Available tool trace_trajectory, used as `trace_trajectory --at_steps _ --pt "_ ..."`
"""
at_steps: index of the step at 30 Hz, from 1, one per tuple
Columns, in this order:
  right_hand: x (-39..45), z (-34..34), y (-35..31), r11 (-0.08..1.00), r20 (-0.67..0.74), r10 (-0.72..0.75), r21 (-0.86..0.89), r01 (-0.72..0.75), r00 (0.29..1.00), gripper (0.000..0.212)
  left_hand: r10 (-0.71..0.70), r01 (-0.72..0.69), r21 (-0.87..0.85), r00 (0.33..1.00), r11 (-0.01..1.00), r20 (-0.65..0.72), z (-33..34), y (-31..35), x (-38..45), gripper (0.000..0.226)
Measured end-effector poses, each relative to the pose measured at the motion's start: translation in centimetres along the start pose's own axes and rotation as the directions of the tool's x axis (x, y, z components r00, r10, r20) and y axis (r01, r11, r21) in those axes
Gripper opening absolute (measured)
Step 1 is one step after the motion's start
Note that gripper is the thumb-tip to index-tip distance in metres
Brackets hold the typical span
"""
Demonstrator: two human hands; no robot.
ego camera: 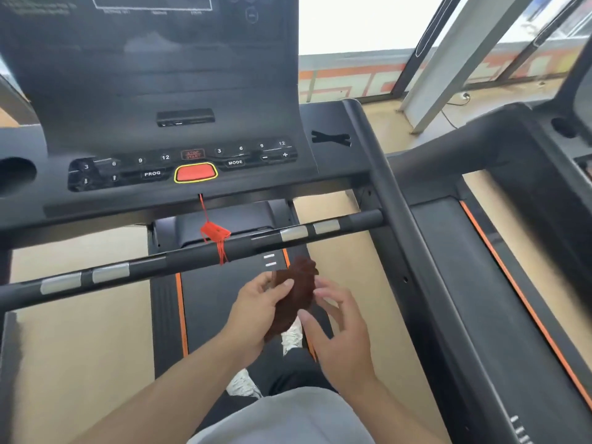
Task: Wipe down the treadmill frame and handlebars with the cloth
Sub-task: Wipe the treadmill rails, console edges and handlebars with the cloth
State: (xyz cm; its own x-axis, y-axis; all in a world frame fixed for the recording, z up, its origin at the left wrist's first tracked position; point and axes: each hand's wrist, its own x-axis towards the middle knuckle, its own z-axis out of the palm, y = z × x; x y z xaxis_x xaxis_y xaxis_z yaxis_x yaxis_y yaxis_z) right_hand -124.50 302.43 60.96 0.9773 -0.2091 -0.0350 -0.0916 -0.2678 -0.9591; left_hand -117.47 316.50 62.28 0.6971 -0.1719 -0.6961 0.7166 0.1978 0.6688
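The left hand (pixel 256 307) grips a brown cloth (pixel 293 299), bunched, below the front handlebar (pixel 179 254) and above the belt (pixel 221 293). Its long axis runs upper-right to lower-left. The right hand (pixel 339 331) is spread open, fingers touching the cloth's edge.

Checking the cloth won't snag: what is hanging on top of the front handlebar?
A red safety cord drapes over the handlebar; its clip end is unclear.

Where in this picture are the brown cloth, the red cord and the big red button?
brown cloth (pixel 296 296): head view, middle of the bunched fabric.
red cord (pixel 215 233): head view, the clip above the bar.
big red button (pixel 195 172): head view, its centre.
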Motion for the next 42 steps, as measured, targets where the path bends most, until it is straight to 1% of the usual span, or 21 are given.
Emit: trace_trajectory --at_steps 1,2,4,6,8,10,11,12,14,15,17,18,20,22,24,28,31,33,36,39,42 --pt "0.2 -0.4 0.1 0.994 -0.028 0.101 0.052 -0.099 0.995 0.048 0.025 -0.025 0.032 1.0 0.999 -0.008 -0.2 -0.2 -0.3 0.013" --pt "0.7 -0.7 0.1 0.976 0.006 0.2 0.082 -0.2 0.98 0.059 0.044 -0.044 0.043 0.999 0.998 0.0 -0.3 -0.3 -0.5 0.012" --pt "1.9 -1.4 0.8 0.929 0.177 0.332 0.106 -0.353 0.927 0.081 0.082 -0.084 0.039 0.995 0.996 0.058 -0.5 -0.1 -1.0 0.012" --pt "3.3 -1.9 1.5 0.9 0.348 0.364 0.109 -0.422 0.864 0.089 0.134 -0.142 0.056 0.983 0.988 0.125 -0.5 0.1 -1.4 0.013" --pt "4.7 -2.3 1.8 0.906 0.42 0.358 0.058 -0.419 0.834 0.071 0.184 -0.194 0.066 0.975 0.979 0.125 -0.5 0.3 -1.4 0.015" --pt "5.9 -2.6 1.9 0.915 0.44 0.346 0.036 -0.401 0.829 0.04 0.224 -0.229 0.054 0.971 0.972 0.083 -0.8 0.6 -1.3 0.016" --pt "6.5 -2.7 1.8 0.913 0.458 0.345 0.041 -0.407 0.82 0.03 0.236 -0.239 0.048 0.97 0.97 0.062 -1.0 0.7 -1.2 0.015" --pt "7.0 -2.8 1.8 0.905 0.48 0.347 0.054 -0.422 0.805 0.028 0.246 -0.248 0.05 0.968 0.968 0.045 -1.3 0.7 -1.1 0.012" --pt "7.9 -2.7 2.0 0.904 0.537 0.327 0.062 -0.423 0.778 0.041 0.253 -0.255 0.067 0.966 0.965 0.045 -2.1 0.6 -1.1 0.01" --pt "8.2 -2.5 1.9 0.917 0.565 0.303 0.045 -0.396 0.768 0.047 0.246 -0.252 0.09 0.967 0.964 0.066 -2.3 0.6 -1.3 0.011" --pt "8.6 -1.9 1.5 0.958 0.609 0.233 -0.011 -0.285 0.759 0.047 0.244 -0.261 0.183 0.964 0.948 0.108 -2.7 0.5 -1.6 0.013" --pt "8.8 -1.6 1.2 0.975 0.617 0.196 -0.04 -0.219 0.762 0.043 0.256 -0.276 0.217 0.96 0.936 0.115 -2.8 0.5 -1.7 0.014" --pt "9.3 -1.2 0.8 0.988 0.626 0.149 -0.067 -0.137 0.766 0.027 0.291 -0.307 0.205 0.951 0.93 0.106 -2.9 0.6 -2.1 0.017" --pt "9.9 -1.0 0.5 0.989 0.638 0.142 -0.071 -0.126 0.756 0.012 0.316 -0.327 0.156 0.944 0.932 0.095 -3.1 0.8 -2.4 0.023" --pt "10.5 -1.0 0.3 0.989 0.64 0.144 -0.083 -0.118 0.755 0.004 0.344 -0.353 0.178 0.935 0.919 0.081 -3.6 1.0 -2.5 0.036" --pt "10.8 -0.8 -0.3 0.998 0.617 0.067 -0.039 -0.055 0.784 0.022 0.4 -0.386 0.343 0.916 0.857 0.032 -4.0 0.8 -2.5 0.053" --pt "10.8 -0.7 -0.9 0.998 0.552 0.038 0.023 -0.061 0.833 0.029 0.436 -0.404 0.417 0.9 0.815 0.019 -3.5 0.8 -2.7 0.034" --pt "10.9 -1.0 -1.3 0.996 0.542 0.035 0.047 -0.071 0.84 0.032 0.426 -0.385 0.452 0.905 0.805 0.012 -3.5 0.9 -2.7 0.023" --pt "11.1 -1.5 -1.9 0.997 0.564 0.026 0.051 -0.066 0.825 0.031 0.389 -0.366 0.433 0.921 0.824 0.038 -3.7 0.9 -2.7 0.019" --pt "11.2 -2.0 -2.1 0.998 0.535 0.029 0.034 -0.055 0.844 0.025 0.338 -0.341 0.357 0.938 0.87 0.073 -3.8 1.0 -2.8 0.012" --pt "11.3 -2.3 -2.5 0.998 0.503 0.046 0.014 -0.062 0.863 0.025 0.262 -0.265 0.381 0.963 0.886 0.062 -3.4 1.1 -2.5 0.018"
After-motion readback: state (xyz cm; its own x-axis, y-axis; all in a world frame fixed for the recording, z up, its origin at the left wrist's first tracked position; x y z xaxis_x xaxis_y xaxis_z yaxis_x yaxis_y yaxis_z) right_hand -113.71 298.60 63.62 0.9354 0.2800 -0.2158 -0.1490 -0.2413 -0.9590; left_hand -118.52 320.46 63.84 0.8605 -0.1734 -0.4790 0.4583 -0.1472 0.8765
